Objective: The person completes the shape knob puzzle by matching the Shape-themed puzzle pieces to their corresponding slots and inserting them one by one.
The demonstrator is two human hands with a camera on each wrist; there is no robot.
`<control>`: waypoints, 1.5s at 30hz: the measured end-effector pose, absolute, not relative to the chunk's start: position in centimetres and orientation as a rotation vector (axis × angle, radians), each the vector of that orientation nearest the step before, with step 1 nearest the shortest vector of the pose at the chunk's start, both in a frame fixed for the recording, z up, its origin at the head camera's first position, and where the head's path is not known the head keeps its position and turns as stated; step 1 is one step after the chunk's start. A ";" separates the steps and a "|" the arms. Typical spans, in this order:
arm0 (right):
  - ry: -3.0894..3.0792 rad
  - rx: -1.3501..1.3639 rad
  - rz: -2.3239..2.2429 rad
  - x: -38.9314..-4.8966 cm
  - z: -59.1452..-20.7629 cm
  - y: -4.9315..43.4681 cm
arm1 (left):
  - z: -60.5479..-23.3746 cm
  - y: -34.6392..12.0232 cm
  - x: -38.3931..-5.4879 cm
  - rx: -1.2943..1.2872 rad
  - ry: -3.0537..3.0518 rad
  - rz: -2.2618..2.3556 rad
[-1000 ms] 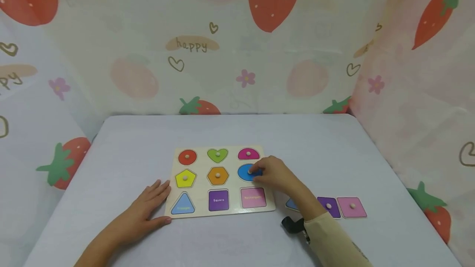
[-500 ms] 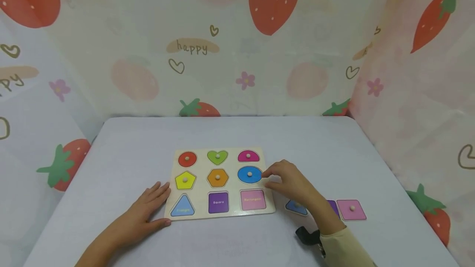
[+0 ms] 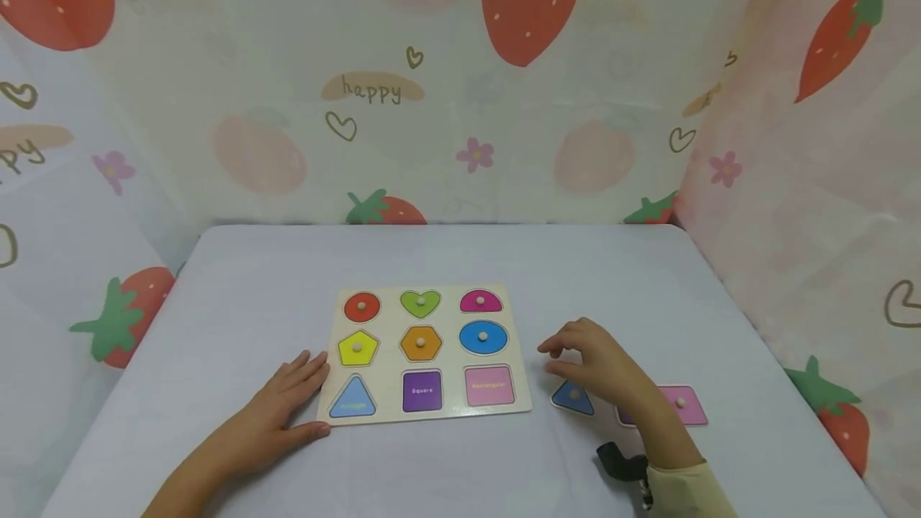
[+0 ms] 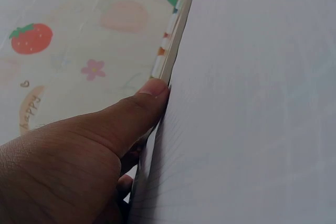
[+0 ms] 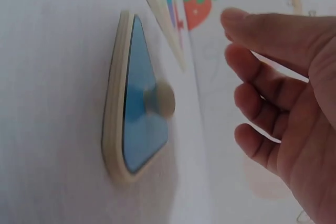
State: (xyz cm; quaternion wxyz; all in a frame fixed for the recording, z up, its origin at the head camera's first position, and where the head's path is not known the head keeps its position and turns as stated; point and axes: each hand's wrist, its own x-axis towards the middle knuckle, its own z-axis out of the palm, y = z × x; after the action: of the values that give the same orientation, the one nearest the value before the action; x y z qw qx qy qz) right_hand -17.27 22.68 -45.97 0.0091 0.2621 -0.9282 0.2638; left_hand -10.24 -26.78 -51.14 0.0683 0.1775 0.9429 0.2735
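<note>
A wooden shape puzzle board [image 3: 449, 378] lies flat on the table. My left hand [image 3: 269, 418] touches its left edge with fairly straight fingers and thumb; in the left wrist view the thumb [image 4: 139, 106] lies against the rim. Round, heart, half-circle, pentagon, hexagon and blue oval [image 3: 471, 336] pieces with knobs sit in the board. Its bottom row shows triangle, square and rectangle places without knobs. Just right of the board my right hand [image 3: 593, 358] hovers, loosely bent and holding nothing, near a blue triangle piece [image 5: 142, 135] whose knob points up.
Partly behind the right forearm lie a purple piece [image 3: 625, 417] and a pink knobbed piece [image 3: 689, 404]. A black device [image 3: 620, 464] is at the right wrist. Strawberry-print cloth [image 3: 446, 118] walls in the white table [image 3: 432, 470] at the back and sides.
My right hand has let go of the blue oval's knob and moved right, off the board, to near the blue triangle piece. My left hand stays at the board's edge.
</note>
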 end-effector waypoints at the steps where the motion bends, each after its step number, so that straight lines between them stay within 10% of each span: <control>1: -2.911 0.817 0.830 -17.3 -46.0 22.9 | -51.1 -26.7 -10.3 0.521 2.833 0.822; 45: -3.212 0.834 0.982 -17.0 -46.8 26.7 | -50.9 -26.5 -10.1 0.525 2.861 0.809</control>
State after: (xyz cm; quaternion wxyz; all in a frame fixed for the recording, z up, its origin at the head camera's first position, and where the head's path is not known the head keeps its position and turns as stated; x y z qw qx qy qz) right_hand -17.02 26.73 -46.77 -0.1588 0.2380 -0.9163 0.2803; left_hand -10.13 -26.49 -50.93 0.0613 0.1736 0.9458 0.2675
